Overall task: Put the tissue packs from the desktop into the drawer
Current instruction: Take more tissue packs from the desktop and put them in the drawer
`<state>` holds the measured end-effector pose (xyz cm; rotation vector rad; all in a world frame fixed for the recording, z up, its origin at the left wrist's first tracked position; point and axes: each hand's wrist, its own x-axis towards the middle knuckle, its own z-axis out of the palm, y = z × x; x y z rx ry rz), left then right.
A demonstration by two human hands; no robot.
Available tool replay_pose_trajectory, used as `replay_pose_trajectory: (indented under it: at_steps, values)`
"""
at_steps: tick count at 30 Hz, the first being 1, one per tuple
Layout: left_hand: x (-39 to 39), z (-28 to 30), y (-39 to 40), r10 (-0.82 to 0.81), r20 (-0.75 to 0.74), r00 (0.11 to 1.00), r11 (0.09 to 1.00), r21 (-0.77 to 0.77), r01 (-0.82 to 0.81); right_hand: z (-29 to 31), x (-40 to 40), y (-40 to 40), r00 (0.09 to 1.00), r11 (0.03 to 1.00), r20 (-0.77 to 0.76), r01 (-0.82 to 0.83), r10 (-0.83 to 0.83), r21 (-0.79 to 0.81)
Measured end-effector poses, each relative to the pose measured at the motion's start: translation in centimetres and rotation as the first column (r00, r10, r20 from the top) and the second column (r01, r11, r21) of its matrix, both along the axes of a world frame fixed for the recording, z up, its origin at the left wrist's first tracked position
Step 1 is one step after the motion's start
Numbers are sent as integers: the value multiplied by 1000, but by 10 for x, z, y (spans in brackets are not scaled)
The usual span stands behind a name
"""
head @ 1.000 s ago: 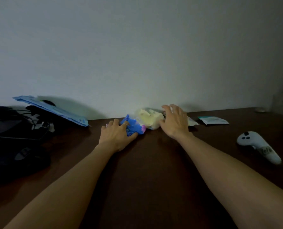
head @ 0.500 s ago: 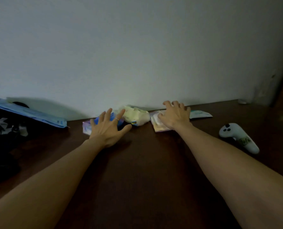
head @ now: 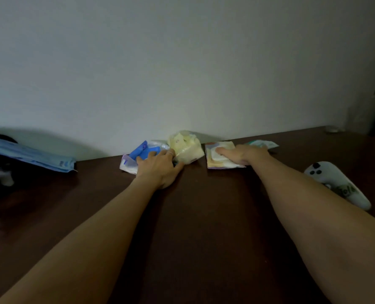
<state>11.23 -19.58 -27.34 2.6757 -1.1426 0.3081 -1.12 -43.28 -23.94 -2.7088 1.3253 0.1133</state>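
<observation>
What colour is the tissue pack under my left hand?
Bright blue: the tissue pack under the left hand, in the head view.

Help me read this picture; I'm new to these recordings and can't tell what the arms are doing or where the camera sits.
There is no machine here: the camera is worn on a person's head, looking forward and down, so the two bare arms are that person's own. They reach across a dark wooden desk toward the wall. The left hand lies on a blue tissue pack, beside a pale yellow pack. The right hand rests on a flat cream pack; whether either hand grips its pack is unclear. Another pale pack lies just behind it. A white controller sits far right, and a blue folder far left. No drawer is in view.
</observation>
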Motion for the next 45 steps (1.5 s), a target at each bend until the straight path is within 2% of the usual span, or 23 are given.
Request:
replay_pose_trajectory:
  at_steps: [5,10,13,17,19,21,23,25,27,29,32,34,36,38,40,42,43,44,45]
  values:
    - [-20,6,12,-26,-17,1000,1000,-19,25,5,-5,45,988,987,-22,-155,154,-39]
    - [-62,10,60,-29,-43,999,999,-30,28,1,-39,112,952,950,46,-299,304,-87]
    - [-93,10,107,55,-67,996,998,-16,-56,2,-72,158,931,926,41,-355,363,-133]
    - [-137,5,168,230,40,972,970,-91,-226,-1,-127,224,887,875,48,-444,460,-193]
    - [-172,5,198,129,122,984,981,-162,-108,-7,-158,259,852,846,91,-489,515,-210]
    - [-211,8,225,-125,134,983,979,-145,144,-11,-184,291,789,820,230,-529,570,-218]
    - [-253,14,256,-305,-53,951,945,-143,295,-12,-208,313,723,842,446,-514,527,-164]
    - [-286,13,286,-303,-138,943,953,-75,295,-14,-230,320,710,854,507,-507,489,-115]
    - [-308,11,311,-240,-66,968,964,98,246,-16,-252,318,785,859,395,-512,477,-21]
    - [-325,9,330,-203,53,978,959,213,188,-19,-269,320,812,857,300,-515,500,-34]
    - [-349,-9,353,-243,327,913,960,213,180,-24,-290,339,785,802,171,-566,595,-191]
    - [-366,-31,365,-246,412,877,969,134,209,-32,-302,353,758,769,164,-584,632,-261]
    - [-382,-61,379,-220,383,897,974,32,226,-41,-313,364,680,739,295,-583,671,-338]
    - [-394,-95,392,-183,317,931,976,-52,210,-58,-324,380,546,702,441,-556,712,-445]
    - [-401,-133,405,-148,221,964,985,-50,163,-91,-339,398,396,651,519,-511,758,-561]
    - [-405,-177,415,-96,92,991,995,25,94,-136,-353,413,282,599,543,-534,791,-596]
    - [-408,-200,420,-55,11,998,997,52,55,-162,-358,417,271,582,540,-584,797,-566]
    - [-411,-222,425,-5,-76,997,998,66,11,-188,-363,420,303,583,537,-650,787,-488]
    - [-413,-243,428,49,-161,986,996,76,-38,-213,-367,420,380,606,535,-716,755,-346]
